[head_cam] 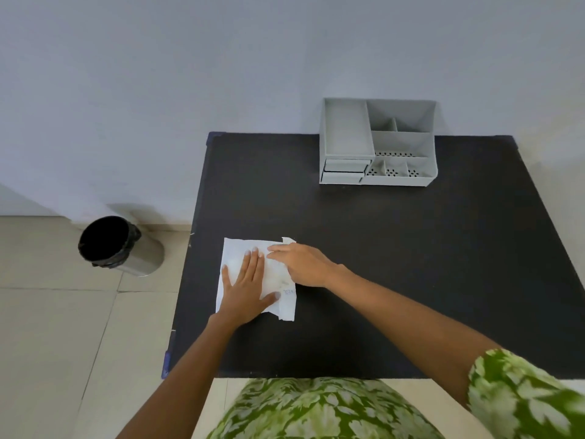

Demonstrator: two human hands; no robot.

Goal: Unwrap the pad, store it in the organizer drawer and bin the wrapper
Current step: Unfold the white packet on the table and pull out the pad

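Note:
A white wrapped pad (278, 280) lies flat on the black table (411, 248), near its left front part. My left hand (245, 286) rests flat on the wrapper's left half, fingers spread. My right hand (300, 264) lies on its right upper part, fingers pointing left; whether they pinch a flap I cannot tell. A grey organizer (376, 142) with two small drawers (345, 171) at its lower left stands at the table's back. Both drawers look pushed in. A round metal bin (118, 245) with a black liner stands on the floor left of the table.
The table stands against a pale wall (190, 74). Beige floor tiles (57, 327) lie to the left. My green leaf-patterned clothing (316, 410) sits at the table's front edge.

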